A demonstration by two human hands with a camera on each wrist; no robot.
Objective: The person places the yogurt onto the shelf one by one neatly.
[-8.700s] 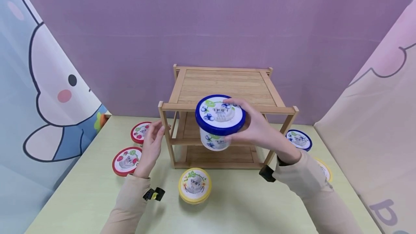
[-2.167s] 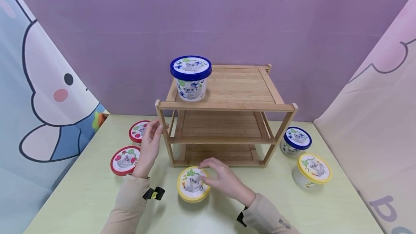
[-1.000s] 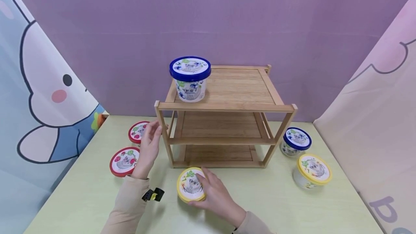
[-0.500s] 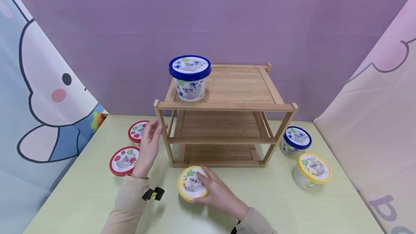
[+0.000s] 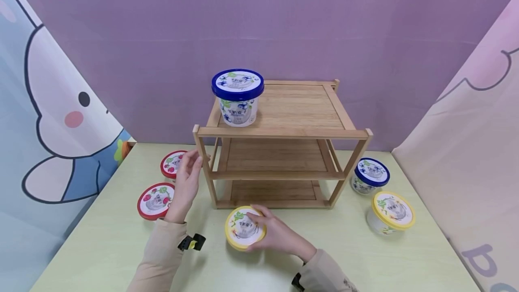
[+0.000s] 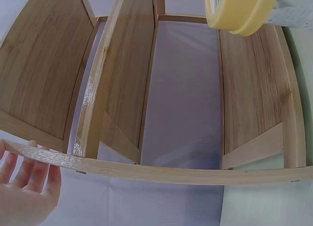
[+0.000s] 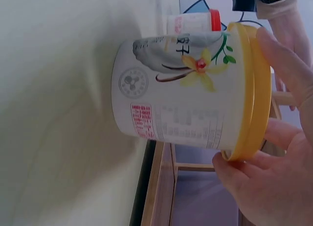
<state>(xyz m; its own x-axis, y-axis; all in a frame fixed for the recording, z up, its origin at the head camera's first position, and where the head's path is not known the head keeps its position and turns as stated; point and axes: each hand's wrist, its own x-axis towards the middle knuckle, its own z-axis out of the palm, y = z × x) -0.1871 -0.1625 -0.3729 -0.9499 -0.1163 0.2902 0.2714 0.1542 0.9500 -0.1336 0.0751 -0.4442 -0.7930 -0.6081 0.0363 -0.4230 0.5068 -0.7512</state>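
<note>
My right hand (image 5: 279, 233) grips a white tub with a yellow lid (image 5: 245, 229) by the lid's rim, in front of the rack. In the right wrist view the side of this yellow-lidded tub (image 7: 171, 89) shows a vanilla flower; whether its base touches the table I cannot tell. My left hand (image 5: 188, 186) holds the front left post of a three-tier wooden rack (image 5: 279, 134); its fingers (image 6: 36, 174) bend behind the post. A blue-lidded blueberry tub (image 5: 238, 98) stands upright on the rack's top shelf, at the left.
Two red-lidded tubs (image 5: 156, 200) stand left of the rack, partly behind my left hand. To the right are a smaller-looking blue-lidded tub (image 5: 370, 175) and another yellow-lidded tub (image 5: 391, 213). A purple backdrop (image 5: 275, 26) rises close behind the rack.
The blueberry tub, earlier in my right hand, now stands on the top shelf. My right hand has come down onto the yellow-lidded tub and shifted it slightly right. The left hand stays put.
</note>
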